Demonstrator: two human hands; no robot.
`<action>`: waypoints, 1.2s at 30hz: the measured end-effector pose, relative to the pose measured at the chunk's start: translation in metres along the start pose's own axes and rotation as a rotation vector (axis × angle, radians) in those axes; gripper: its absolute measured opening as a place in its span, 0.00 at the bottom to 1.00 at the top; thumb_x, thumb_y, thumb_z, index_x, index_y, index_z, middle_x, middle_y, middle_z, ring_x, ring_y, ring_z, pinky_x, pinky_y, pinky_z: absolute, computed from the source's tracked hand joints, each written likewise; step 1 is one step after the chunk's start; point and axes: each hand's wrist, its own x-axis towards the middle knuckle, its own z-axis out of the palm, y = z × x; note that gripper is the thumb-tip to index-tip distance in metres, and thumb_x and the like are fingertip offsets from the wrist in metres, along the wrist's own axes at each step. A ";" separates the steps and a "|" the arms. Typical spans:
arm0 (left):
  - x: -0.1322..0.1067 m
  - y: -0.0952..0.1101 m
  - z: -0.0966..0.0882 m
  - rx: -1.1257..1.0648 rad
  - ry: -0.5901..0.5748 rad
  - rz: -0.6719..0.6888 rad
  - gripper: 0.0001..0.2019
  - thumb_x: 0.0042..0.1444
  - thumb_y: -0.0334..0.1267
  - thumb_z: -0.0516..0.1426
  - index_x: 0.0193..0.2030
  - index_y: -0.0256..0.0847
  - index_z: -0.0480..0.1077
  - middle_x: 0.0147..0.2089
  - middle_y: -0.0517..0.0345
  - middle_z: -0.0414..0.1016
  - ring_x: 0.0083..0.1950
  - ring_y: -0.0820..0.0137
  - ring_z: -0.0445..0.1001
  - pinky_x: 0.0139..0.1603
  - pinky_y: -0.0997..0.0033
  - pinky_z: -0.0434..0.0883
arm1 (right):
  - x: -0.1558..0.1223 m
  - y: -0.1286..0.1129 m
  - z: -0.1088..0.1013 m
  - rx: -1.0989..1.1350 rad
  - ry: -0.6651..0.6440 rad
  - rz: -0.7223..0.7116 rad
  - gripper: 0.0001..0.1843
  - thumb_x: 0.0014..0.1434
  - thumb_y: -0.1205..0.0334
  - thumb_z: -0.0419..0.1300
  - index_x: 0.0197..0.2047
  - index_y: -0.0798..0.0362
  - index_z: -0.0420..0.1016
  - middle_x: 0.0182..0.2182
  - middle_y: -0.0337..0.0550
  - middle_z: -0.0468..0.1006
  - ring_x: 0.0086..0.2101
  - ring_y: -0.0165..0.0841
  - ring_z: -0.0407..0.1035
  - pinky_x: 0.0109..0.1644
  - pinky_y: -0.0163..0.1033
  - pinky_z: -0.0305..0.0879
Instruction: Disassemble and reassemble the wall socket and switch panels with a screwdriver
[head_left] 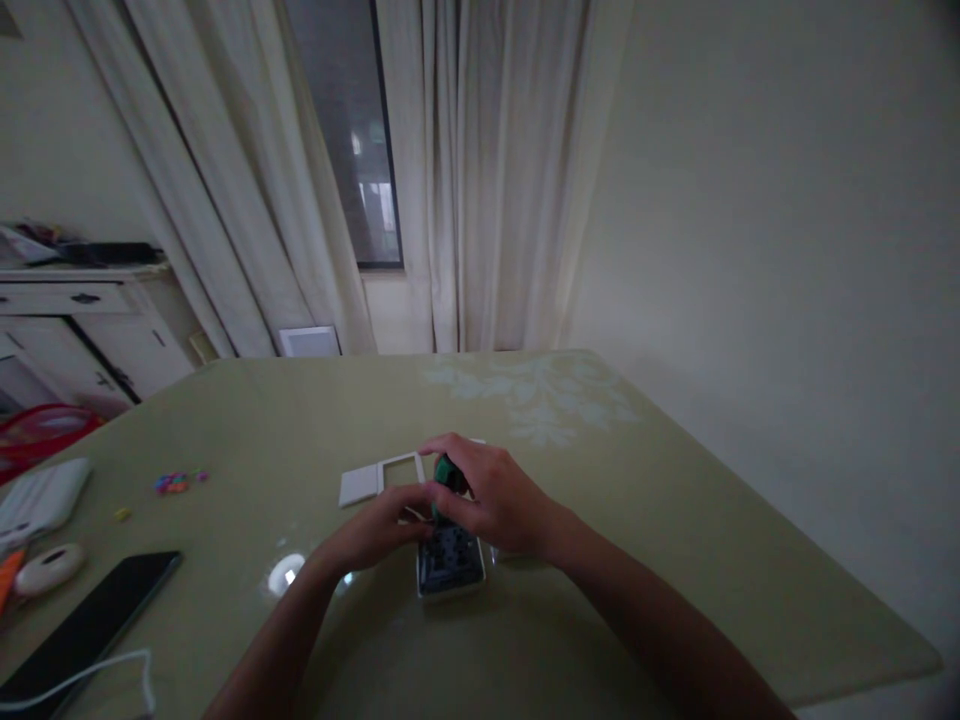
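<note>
My right hand (495, 490) is wrapped round the green and black handle of what looks like a screwdriver (450, 473), held upright. Its tip is hidden behind my fingers, over the far part of a dark square device with a pale rim (451, 562), perhaps the back of a wall switch. My left hand (382, 525) comes in from the left, fingers bent together at the device's far left edge, near the tool. What they pinch is hidden. Just beyond lies a white frame with a flat panel (360, 485), partly covered by my hands.
To the left lie a black phone (97, 620), a white cable (112, 660), a round white object (50, 570), a white case-like object (45, 500) and several small coloured pieces (174, 483). A red basket (45, 435) stands beyond the table's left edge. A wall (787, 300) borders the right side.
</note>
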 end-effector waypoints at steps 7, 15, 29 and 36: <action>0.001 0.002 0.001 -0.027 0.001 -0.011 0.09 0.58 0.33 0.63 0.44 0.43 0.82 0.45 0.56 0.87 0.45 0.61 0.82 0.47 0.65 0.77 | -0.001 0.000 0.001 0.018 0.000 -0.005 0.20 0.70 0.62 0.63 0.63 0.52 0.71 0.49 0.48 0.82 0.47 0.39 0.75 0.54 0.43 0.69; 0.001 0.002 0.002 -0.013 -0.009 -0.034 0.06 0.59 0.35 0.64 0.43 0.42 0.80 0.42 0.57 0.84 0.43 0.63 0.80 0.49 0.64 0.77 | 0.000 0.000 0.001 0.016 -0.016 -0.004 0.20 0.69 0.64 0.64 0.63 0.52 0.71 0.48 0.47 0.81 0.46 0.38 0.75 0.53 0.43 0.68; 0.004 -0.002 0.001 0.026 -0.054 -0.062 0.08 0.59 0.41 0.64 0.41 0.40 0.80 0.44 0.55 0.85 0.45 0.60 0.80 0.50 0.62 0.76 | -0.002 -0.005 -0.004 0.018 -0.055 -0.064 0.26 0.62 0.67 0.62 0.64 0.51 0.69 0.49 0.47 0.81 0.45 0.38 0.74 0.54 0.43 0.68; 0.004 -0.007 0.003 0.048 -0.036 -0.078 0.08 0.59 0.40 0.64 0.40 0.38 0.80 0.40 0.56 0.84 0.43 0.61 0.79 0.46 0.65 0.76 | 0.000 -0.011 -0.003 -0.333 -0.051 0.023 0.12 0.72 0.51 0.60 0.47 0.52 0.73 0.38 0.47 0.82 0.38 0.39 0.75 0.42 0.40 0.63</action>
